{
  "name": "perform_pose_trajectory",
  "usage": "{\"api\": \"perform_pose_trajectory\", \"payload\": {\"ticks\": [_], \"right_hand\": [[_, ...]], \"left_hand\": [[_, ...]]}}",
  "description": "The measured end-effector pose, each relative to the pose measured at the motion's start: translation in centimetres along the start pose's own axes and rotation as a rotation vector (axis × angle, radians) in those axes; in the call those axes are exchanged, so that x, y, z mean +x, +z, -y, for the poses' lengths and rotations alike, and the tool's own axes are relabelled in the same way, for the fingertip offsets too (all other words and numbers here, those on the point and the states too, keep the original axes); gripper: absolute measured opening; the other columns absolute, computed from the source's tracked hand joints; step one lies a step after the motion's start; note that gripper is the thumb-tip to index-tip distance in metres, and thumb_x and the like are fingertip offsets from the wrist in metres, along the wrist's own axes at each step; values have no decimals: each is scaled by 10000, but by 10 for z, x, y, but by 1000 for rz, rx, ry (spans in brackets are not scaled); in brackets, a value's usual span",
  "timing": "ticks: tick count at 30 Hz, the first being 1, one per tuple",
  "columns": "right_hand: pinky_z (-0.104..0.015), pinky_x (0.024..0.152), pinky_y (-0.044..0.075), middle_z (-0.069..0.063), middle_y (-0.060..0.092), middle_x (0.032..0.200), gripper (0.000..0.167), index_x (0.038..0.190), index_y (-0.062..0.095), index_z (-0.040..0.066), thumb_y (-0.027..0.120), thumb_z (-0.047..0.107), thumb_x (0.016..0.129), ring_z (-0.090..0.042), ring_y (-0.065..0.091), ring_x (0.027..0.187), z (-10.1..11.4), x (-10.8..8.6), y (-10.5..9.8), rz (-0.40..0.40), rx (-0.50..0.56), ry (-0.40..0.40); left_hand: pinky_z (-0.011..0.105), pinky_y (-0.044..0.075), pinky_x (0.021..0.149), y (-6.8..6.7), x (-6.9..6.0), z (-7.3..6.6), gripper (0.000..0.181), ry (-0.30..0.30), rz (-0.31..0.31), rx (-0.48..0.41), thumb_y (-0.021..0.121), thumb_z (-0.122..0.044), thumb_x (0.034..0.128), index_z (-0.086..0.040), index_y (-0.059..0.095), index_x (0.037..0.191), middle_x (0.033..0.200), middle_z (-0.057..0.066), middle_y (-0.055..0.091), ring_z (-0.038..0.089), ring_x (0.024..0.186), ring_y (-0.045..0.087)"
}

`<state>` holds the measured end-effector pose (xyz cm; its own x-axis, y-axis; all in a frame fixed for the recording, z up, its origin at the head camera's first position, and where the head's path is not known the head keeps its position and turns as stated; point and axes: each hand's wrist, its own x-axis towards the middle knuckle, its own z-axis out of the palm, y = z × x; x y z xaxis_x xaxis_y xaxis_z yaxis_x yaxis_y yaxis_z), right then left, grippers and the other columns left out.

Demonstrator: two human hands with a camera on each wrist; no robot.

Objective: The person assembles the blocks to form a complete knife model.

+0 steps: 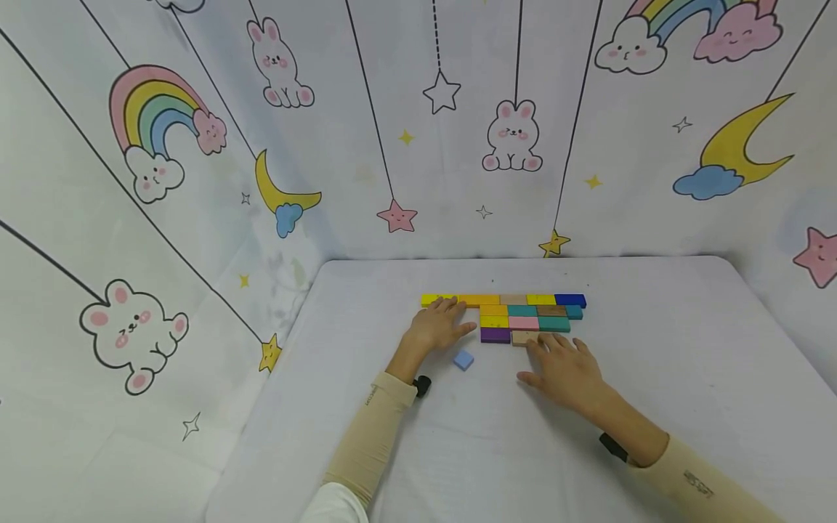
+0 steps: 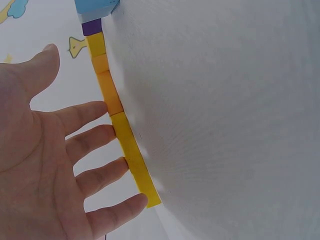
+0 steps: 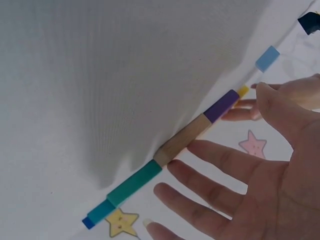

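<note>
Coloured blocks lie in stepped rows on the white table. My left hand (image 1: 439, 325) rests its straight fingertips on the yellow block (image 1: 431, 299) at the left end of the far row, beside an orange block (image 1: 479, 299). With fingers spread, my right hand (image 1: 567, 369) touches the plain wooden block (image 1: 524, 338) in the nearest row. That block sits beside a purple block (image 1: 495, 335); a green block (image 1: 554, 325) lies just behind. In the right wrist view the fingertips meet the wooden block (image 3: 182, 140). A loose light-blue block (image 1: 463, 359) lies apart, between the hands.
Farther along the rows are a pink block (image 1: 523, 321), a brown block (image 1: 551, 311) and a dark blue block (image 1: 570, 300). The white table (image 1: 686, 327) meets a wall (image 1: 458, 225) printed with rabbits, stars and rainbows at its back edge.
</note>
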<state>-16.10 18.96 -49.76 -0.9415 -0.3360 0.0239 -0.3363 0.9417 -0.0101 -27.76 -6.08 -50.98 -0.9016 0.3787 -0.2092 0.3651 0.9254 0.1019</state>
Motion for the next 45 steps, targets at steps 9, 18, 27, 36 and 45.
{"api": "perform_pose_trajectory", "payload": {"ticks": [9,18,27,36,45], "right_hand": [[-742,1051,423,-228,601,1399,674,1396,644,75,761,532,915,-461,560,1300,-1,4,5,8,-3,3],[-745,1061,410,-227,585,1429,677,1408,637,74,748,536,925,-460,539,1323,-1,9,5,23,17,9],[-746,1066,405,-235,576,1434,684,1414,635,68,752,531,923,-460,522,1339,2,8,1,28,39,23],[-707,1119,381,-224,536,1512,764,1469,584,54,745,558,918,-455,472,1414,15,9,3,4,102,16],[-669,1170,345,-155,535,1547,764,1486,583,77,732,574,925,-414,409,1482,39,8,-5,40,153,-63]], "left_hand": [[528,303,1246,0,1,1,738,1,7,13,333,-686,1057,-262,309,1661,1725,3,262,271,1588,228],[523,293,1251,1,1,0,740,-2,1,7,327,-687,1057,-257,314,1659,1724,3,263,269,1588,227],[509,284,1257,2,2,0,739,-11,1,12,328,-687,1056,-259,316,1658,1724,0,265,264,1588,228],[515,283,1257,2,2,1,739,-10,-1,2,331,-690,1054,-261,322,1657,1721,2,272,269,1587,232],[512,323,1239,0,0,1,741,0,-17,6,352,-689,1050,-253,345,1649,1710,15,300,262,1577,259]]}}
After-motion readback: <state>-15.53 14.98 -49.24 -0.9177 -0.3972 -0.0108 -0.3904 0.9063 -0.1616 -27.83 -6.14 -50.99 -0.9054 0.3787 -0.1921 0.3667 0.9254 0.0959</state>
